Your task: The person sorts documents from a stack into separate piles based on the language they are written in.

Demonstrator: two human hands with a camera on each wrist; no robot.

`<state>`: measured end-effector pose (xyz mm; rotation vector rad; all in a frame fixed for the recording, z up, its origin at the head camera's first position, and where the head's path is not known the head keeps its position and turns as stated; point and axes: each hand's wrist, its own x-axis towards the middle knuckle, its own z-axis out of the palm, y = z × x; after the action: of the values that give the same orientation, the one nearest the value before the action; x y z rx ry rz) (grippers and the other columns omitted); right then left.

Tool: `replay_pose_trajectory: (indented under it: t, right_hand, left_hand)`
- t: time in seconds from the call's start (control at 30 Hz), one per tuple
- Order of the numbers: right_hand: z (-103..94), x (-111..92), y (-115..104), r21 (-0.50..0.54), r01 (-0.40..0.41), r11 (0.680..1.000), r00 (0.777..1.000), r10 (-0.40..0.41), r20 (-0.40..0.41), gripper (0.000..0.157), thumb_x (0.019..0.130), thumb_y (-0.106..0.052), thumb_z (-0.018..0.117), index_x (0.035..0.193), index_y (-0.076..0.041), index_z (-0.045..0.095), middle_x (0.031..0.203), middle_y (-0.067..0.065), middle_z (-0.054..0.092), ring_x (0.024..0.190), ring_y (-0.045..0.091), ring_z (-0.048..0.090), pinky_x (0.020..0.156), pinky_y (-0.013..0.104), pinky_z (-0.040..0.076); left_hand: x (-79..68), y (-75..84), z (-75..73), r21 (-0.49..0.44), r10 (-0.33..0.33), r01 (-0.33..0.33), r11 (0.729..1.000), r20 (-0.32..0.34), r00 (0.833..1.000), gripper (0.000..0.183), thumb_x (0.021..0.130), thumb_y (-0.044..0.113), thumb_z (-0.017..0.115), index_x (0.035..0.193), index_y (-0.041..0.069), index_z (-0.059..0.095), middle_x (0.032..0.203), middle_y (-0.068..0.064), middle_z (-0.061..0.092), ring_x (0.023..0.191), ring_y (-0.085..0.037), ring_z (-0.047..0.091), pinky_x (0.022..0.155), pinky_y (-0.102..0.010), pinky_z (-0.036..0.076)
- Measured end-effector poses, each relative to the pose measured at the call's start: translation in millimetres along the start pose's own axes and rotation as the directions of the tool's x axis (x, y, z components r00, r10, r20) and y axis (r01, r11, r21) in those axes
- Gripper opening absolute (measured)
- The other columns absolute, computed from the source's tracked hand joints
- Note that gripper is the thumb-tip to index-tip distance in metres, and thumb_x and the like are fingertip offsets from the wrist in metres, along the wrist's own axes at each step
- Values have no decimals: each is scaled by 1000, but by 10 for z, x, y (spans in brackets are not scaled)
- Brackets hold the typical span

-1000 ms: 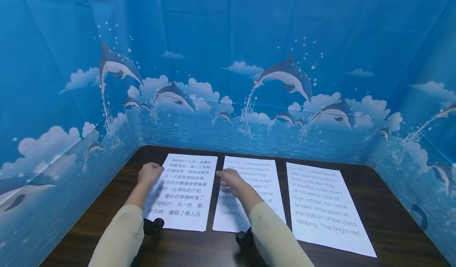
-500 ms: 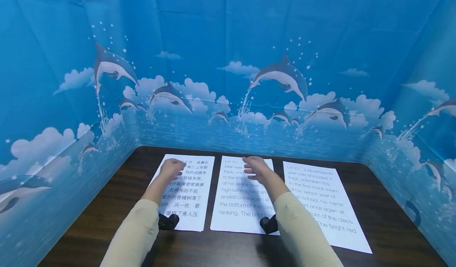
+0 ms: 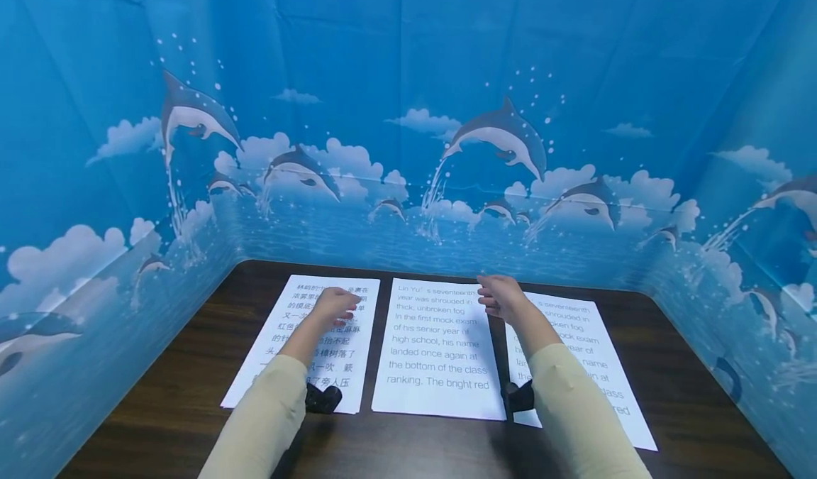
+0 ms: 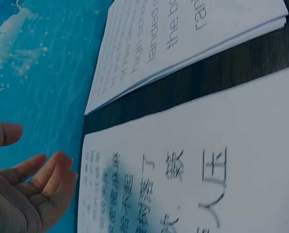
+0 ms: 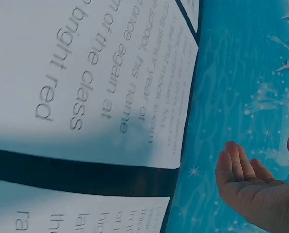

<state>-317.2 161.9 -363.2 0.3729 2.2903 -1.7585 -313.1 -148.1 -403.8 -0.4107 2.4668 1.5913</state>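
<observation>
Middle stack [image 3: 434, 351] flat on the dark wood-grain table [image 3: 408, 440], printed side up. English text, "seventeenth" in the top line and "bright red" down at the bottom, plus a few sheets' worth of thickness showing along the edge. Kinda soft shadow along its right side too.

Just left of the middle stack, with a strip of bare wood between: Chinese stack [image 3: 286, 326], also face up. Just right of the middle stack: more paper, right-hand pages [image 3: 593, 348], same English wording as far as readable, partly hidden under an arm.

Left hand [image 3: 335, 305] raised over the Chinese stack, left of the middle stack, fingers loosely bent, thumb spread well away from them. Right hand [image 3: 501, 298] up in the air by the far right corner of the middle stack, same deal: fingers close together and a bit curved, thumb apart. Can't tell the exact height of either.

Pale yellow sleeves [image 3: 574, 408] and black wrist gadgets [image 3: 323, 399] on both arms, either side of the middle stack. Beyond the middle stack, blue backdrop [image 3: 396, 74] with leaping dolphins [image 3: 504, 135] and puffy clouds, wrapping round both sides.
</observation>
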Motion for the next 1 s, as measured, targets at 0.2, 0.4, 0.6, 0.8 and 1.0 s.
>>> replay_pose_trajectory:
  t: [0.2, 0.4, 0.6, 0.8, 1.0]
  right_hand:
    - [-100, 66, 198, 10, -57, 998, 998, 57, -40, 55, 97, -26, 42, 141, 4, 30, 133, 26, 45, 119, 36, 49, 100, 45, 43]
    - [-153, 222, 456, -17, -136, 991, 985, 133, -113, 55, 95, -27, 49, 137, 4, 35, 126, 23, 51, 110, 35, 55, 92, 44, 49]
    - [-175, 167, 630, -22, -174, 985, 978, 170, -121, 54, 94, -25, 50, 136, 6, 36, 125, 26, 50, 113, 38, 53, 92, 46, 49]
    - [-163, 44, 688, -11, -223, 975, 968, 220, -121, 53, 93, -22, 49, 136, 7, 35, 126, 27, 50, 118, 39, 52, 95, 46, 47]
    - [-153, 39, 693, -18, -220, 975, 971, 217, -104, 52, 95, -22, 46, 136, 7, 34, 121, 27, 54, 113, 36, 56, 94, 46, 47]
  left_hand:
    - [-6, -31, 209, -17, -21, 21, 1000, 12, 1000, 47, 89, 20, 56, 126, -7, 47, 119, -25, 55, 109, -37, 57, 89, -43, 50]
    - [-29, -62, 382, -39, -30, 31, 999, 30, 999, 43, 88, 18, 57, 122, -7, 49, 118, -25, 55, 108, -37, 57, 90, -44, 50]
    - [-36, -65, 499, -34, -35, 36, 999, 40, 999, 42, 87, 17, 57, 120, -7, 51, 118, -25, 55, 110, -37, 57, 88, -43, 51]
    - [-40, -102, 592, -54, -44, 46, 997, 31, 999, 37, 87, 15, 56, 117, -7, 53, 114, -22, 58, 105, -34, 58, 83, -40, 53]
    - [-56, -87, 639, -33, -52, 53, 998, 22, 998, 36, 87, 16, 57, 117, -5, 54, 113, -21, 58, 102, -32, 60, 78, -37, 54]
